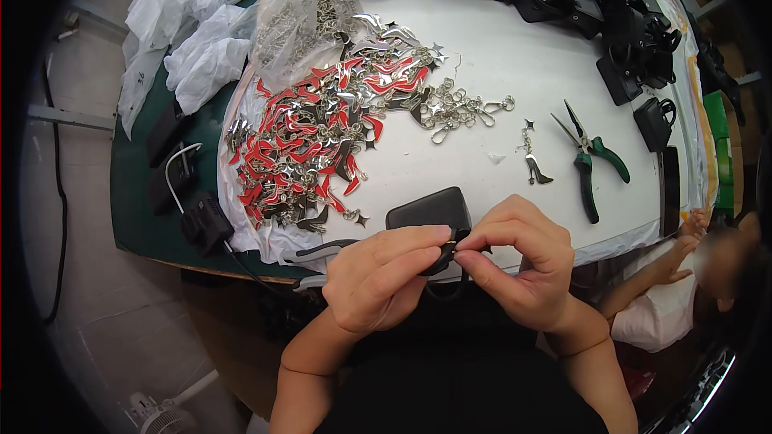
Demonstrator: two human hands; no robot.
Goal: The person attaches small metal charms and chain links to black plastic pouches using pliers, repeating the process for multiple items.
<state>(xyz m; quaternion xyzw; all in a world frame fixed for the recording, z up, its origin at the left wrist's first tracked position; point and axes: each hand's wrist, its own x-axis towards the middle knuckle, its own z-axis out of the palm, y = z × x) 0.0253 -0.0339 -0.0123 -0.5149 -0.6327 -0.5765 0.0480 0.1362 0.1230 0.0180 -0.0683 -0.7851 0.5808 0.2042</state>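
black pouch (429,207) lies at 12 o'clock from my hands, just beyond the fingertips.
my left hand (384,280) is pinching a small black piece (439,264); my right hand (523,261) has thumb and forefinger pressed together at the right edge of this same piece. which tiny part is between them, i cannot tell. at 9 o'clock a grey-handled tool (322,251) is just beside my left hand. at 10 o'clock spreads a heap of shoe charms (297,141), red, black and silver; at 11, a clear bag (301,20) of metal rings. at 2 o'clock lie green-handled pliers (586,145), opened.
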